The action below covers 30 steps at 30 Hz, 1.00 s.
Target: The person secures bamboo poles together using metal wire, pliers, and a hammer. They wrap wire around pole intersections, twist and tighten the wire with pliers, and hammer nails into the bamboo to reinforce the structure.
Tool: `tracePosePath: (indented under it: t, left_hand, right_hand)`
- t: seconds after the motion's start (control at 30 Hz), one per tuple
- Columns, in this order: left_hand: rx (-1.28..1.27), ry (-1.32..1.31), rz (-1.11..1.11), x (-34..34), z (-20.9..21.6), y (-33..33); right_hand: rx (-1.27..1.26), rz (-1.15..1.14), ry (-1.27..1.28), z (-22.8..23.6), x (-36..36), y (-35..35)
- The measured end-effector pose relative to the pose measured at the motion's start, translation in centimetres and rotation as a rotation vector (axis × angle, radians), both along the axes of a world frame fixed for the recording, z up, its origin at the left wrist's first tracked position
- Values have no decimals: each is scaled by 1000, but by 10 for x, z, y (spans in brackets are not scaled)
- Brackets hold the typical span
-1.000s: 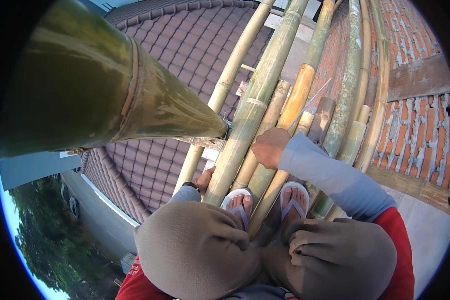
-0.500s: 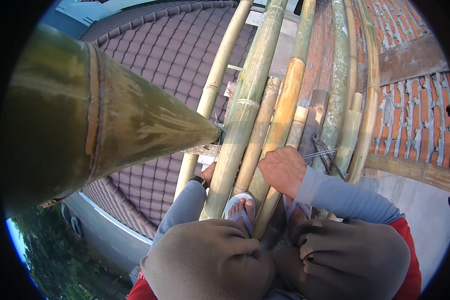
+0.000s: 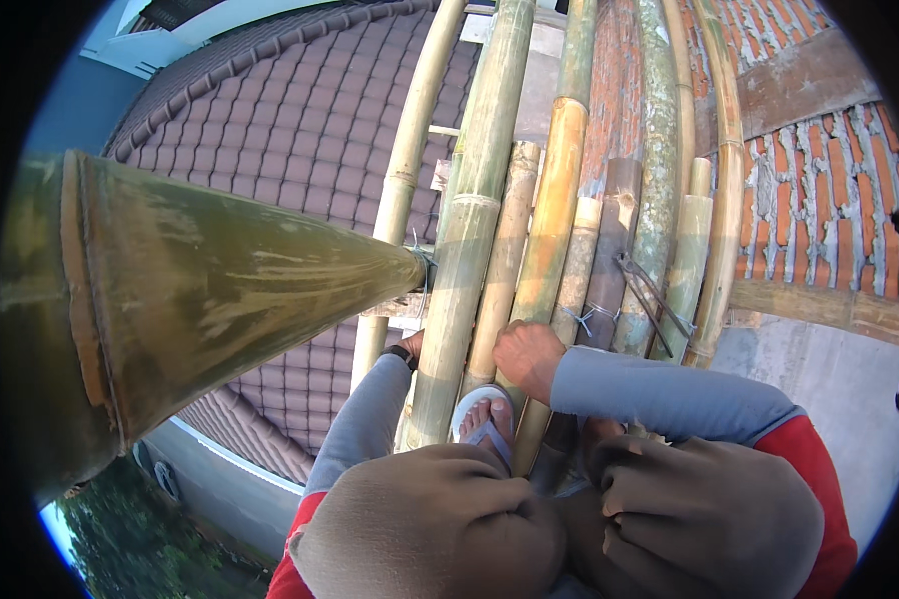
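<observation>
I squat on a row of bamboo poles, with a sandalled foot on them. My right hand (image 3: pixel 527 357) is closed, knuckles up, over the orange-yellow bamboo pole (image 3: pixel 551 230); whatever lies inside its fingers is hidden. At the left edge of the row, my left hand (image 3: pixel 413 344) reaches down beside the thick green bamboo pole (image 3: pixel 459 262), which hides its fingers. A pair of pincers (image 3: pixel 651 299) rests on the poles right of my right hand. Thin tie wire (image 3: pixel 591 315) sticks up from the poles between that hand and the pincers.
A thick upright bamboo post (image 3: pixel 220 275) looms on the left, with wire (image 3: pixel 427 268) around its lower end. Beyond the row's left side slopes a brown tiled roof (image 3: pixel 300 140). A brick wall (image 3: pixel 819 200) stands on the right, above a grey concrete surface (image 3: pixel 789 379).
My right hand has moved slightly left and nearer to me, and the tie wire beside it shows more fully. My left hand remains beside the green pole. The view has shifted a little.
</observation>
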State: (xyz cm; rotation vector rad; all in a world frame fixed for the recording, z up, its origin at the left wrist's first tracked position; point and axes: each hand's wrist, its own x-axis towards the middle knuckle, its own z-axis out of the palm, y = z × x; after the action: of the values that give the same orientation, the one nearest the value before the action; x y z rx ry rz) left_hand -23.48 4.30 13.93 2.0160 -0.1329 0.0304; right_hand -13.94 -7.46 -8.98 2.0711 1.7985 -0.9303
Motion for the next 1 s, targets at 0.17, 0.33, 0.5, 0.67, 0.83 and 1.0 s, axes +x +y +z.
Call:
tracePosePath:
  t: [0.17,0.33,0.5,0.67,0.83,1.0]
  left_hand:
    - [-83,32,-106,7,-24,-4]
    - [-147,63,-200,21,-50,-10]
    - [-191,100,-246,31,-65,-6]
    - [-220,135,-269,39,-77,3]
    - [-246,156,-253,42,-85,10]
    - [-256,174,-238,43,-90,12]
  right_hand:
    - [-30,104,86,66,22,9]
    - [-123,41,251,54,16,7]
    - [-89,5,219,-5,-5,7]
    - [55,-62,142,-42,-28,-3]
    - [175,-96,108,-57,-32,-24]
    - [152,-113,200,-28,-5,-7]
